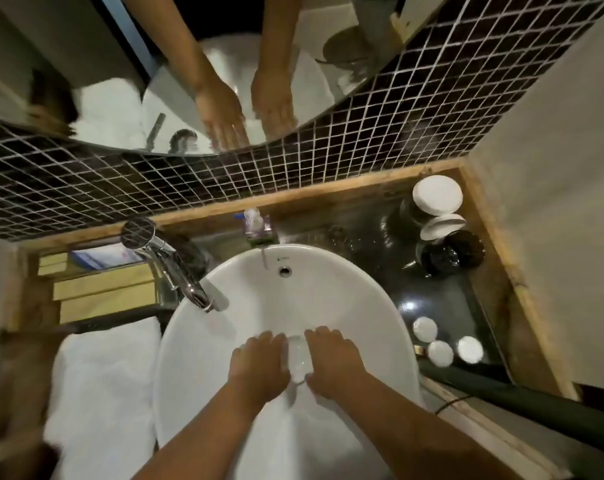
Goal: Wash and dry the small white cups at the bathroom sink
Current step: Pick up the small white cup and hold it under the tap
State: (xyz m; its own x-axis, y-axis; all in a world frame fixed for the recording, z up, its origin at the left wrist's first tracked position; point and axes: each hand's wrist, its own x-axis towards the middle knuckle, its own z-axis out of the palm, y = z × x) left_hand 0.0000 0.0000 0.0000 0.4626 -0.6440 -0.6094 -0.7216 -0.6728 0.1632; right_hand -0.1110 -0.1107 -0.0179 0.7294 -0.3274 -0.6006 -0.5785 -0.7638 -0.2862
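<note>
Both my hands are low inside the white sink, palms down and side by side. A small white cup lies between them on its side. My left hand touches its left side and my right hand its right side; my thumbs are hidden under the palms. Three more small white cups stand on the dark counter right of the sink. The chrome tap reaches over the basin from the back left, and I see no water coming from it.
A white towel lies left of the sink. A small clear bottle stands behind the basin. Two white round lids and a dark glass jar sit in the back right corner. A mirror above the tiles reflects my hands.
</note>
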